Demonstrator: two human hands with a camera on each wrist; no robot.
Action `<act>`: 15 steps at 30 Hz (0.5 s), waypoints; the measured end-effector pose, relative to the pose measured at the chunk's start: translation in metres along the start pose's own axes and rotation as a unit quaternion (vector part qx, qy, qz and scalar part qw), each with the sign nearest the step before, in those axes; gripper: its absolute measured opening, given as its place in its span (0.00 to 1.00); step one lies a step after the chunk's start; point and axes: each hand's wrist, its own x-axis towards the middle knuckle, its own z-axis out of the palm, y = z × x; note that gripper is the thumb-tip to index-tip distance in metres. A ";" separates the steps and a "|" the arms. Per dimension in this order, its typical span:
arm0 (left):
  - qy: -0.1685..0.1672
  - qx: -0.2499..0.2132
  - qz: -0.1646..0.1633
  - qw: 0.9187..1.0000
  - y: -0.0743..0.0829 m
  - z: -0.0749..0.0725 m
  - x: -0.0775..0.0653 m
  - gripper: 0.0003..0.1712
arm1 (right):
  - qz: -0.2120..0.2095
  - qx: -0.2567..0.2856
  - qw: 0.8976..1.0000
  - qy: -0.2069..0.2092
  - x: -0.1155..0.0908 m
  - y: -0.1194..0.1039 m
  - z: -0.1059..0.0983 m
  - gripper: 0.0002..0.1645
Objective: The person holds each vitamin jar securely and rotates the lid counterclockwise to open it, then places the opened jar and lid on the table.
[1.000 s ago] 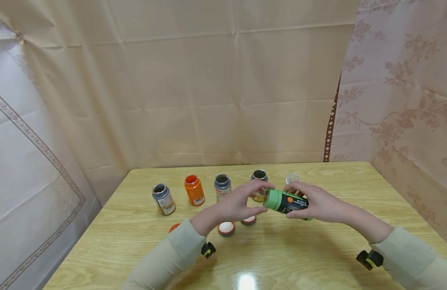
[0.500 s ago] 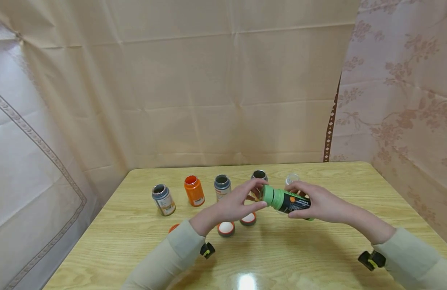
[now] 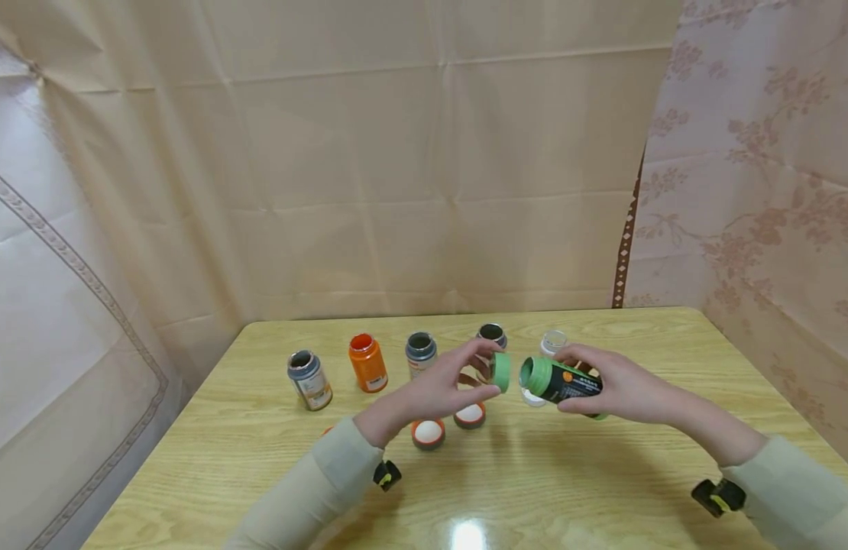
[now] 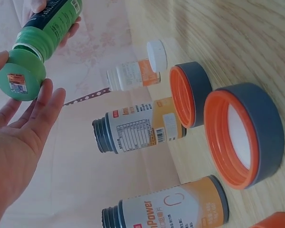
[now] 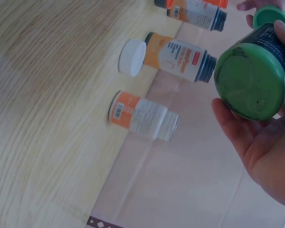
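My left hand [image 3: 445,388] pinches a green screw cap [image 3: 501,373] between thumb and fingers. A small sticker marks the cap's outer face in the left wrist view. My right hand [image 3: 626,388] grips a green bottle [image 3: 570,384] with a black label, tilted so its mouth points left at the cap. In the head view a narrow gap separates cap and bottle neck. Seen from the right wrist, the base of the green bottle [image 5: 249,81] faces the camera, and the fingers wrap its side. Both hands are raised over the table.
Uncapped bottles stand on the wooden table [image 3: 211,473]: a grey-necked one [image 3: 312,383], an orange one [image 3: 369,367], another grey-necked one [image 3: 421,350], one partly behind my left hand [image 3: 492,334], and a clear one [image 3: 554,341]. Grey-and-orange caps [image 3: 428,434] and a white cap [image 3: 532,398] lie nearer.
The green cap has come away from the bottle neck. My right hand has shifted slightly right with the bottle, while my left hand keeps the cap almost in place.
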 end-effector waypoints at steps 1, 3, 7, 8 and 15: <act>0.001 0.001 -0.001 1.000 -0.001 0.000 0.000 0.29 | 0.001 0.001 1.000 0.000 -0.001 0.001 -0.001 0.36; -0.001 0.004 -0.005 1.000 -0.002 -0.001 0.001 0.28 | 0.001 0.002 1.000 -0.001 -0.004 0.004 -0.002 0.36; -0.006 0.005 -0.021 1.000 -0.003 -0.001 0.002 0.28 | -0.004 0.003 1.000 -0.003 -0.007 0.009 -0.004 0.34; -0.008 0.004 -0.025 1.000 -0.003 -0.001 0.003 0.28 | -0.004 0.004 1.000 -0.003 -0.008 0.010 -0.004 0.34; -0.031 0.006 -0.040 0.999 -0.001 -0.001 0.010 0.30 | -0.008 0.018 1.000 -0.009 -0.011 0.015 -0.011 0.31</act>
